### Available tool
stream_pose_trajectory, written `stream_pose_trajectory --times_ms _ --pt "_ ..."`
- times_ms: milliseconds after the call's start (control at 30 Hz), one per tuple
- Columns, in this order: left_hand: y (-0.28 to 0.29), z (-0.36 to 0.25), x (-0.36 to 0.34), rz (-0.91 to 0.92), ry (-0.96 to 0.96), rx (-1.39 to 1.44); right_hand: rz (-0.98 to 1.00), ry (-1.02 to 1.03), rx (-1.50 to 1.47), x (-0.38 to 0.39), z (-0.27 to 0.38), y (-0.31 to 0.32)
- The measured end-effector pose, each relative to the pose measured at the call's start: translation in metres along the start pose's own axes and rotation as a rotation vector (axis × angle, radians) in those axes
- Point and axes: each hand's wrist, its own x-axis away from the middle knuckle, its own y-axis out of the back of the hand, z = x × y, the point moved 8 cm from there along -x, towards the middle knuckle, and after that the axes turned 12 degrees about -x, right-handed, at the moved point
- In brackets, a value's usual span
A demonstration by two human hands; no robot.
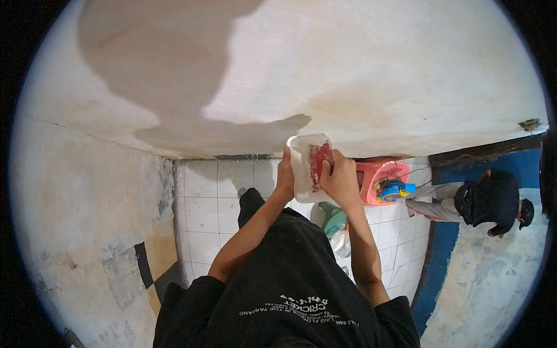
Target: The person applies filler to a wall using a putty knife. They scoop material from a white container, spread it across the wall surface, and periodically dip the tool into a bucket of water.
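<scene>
My left hand (285, 177) grips the left side of a white rectangular plastic tub (300, 174), its thumb along the rim. Over the tub's right part my right hand (341, 181) is closed on a flat red spreader (321, 158), smeared with a whitish paste. The spreader lies inside the tub or just over its opening; which of these I cannot tell. How much paste is in the tub does not show clearly.
A pale, patchy wall (360, 69) rises right ahead. On the tiled floor stand a pink plastic stool (386, 171) with a blue-and-yellow device (394, 190) on it, and a green bag (333, 219). A person (492, 197) in black stands by the right wall.
</scene>
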Motion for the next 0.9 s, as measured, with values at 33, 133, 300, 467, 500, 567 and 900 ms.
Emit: stream_pose_trajectory --times_ms 33,133,300,467,500,567,900 --pt "-0.005 -0.007 0.003 0.022 0.001 0.001 -0.001 0.052 0.005 0.002 0.001 -0.005" --pt "0.012 -0.02 -0.016 0.051 -0.042 0.023 -0.045 0.129 0.008 -0.008 0.005 -0.028" --pt "0.03 -0.023 0.003 0.006 0.013 -0.047 -0.05 0.032 -0.031 0.003 0.016 -0.021" --pt "0.035 -0.011 -0.007 0.056 0.044 0.13 -0.059 0.1 -0.036 0.001 0.004 -0.043" --pt "0.033 -0.015 -0.005 0.049 0.03 0.081 -0.063 0.076 -0.041 -0.002 0.001 -0.041" --pt "0.026 -0.023 -0.003 0.035 0.003 -0.014 -0.073 0.028 -0.048 -0.006 -0.003 -0.032" --pt "0.02 -0.004 -0.015 0.067 -0.009 -0.063 -0.098 0.044 -0.013 -0.006 -0.022 -0.033"
